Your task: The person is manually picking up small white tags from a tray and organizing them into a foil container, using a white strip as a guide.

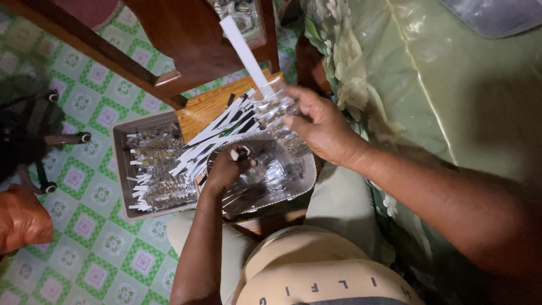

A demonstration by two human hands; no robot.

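Right hand point(324, 127) grips clear packet point(274, 107) with long white strip point(244, 51), strip's long axis running up and away from fingers. Left hand point(228, 166) lower, just beside, fingers pinched on small black-and-white piece point(240, 152). Both above grey tray point(121, 164) of strips. Packet contents hard to make out; tray's near edge hidden.
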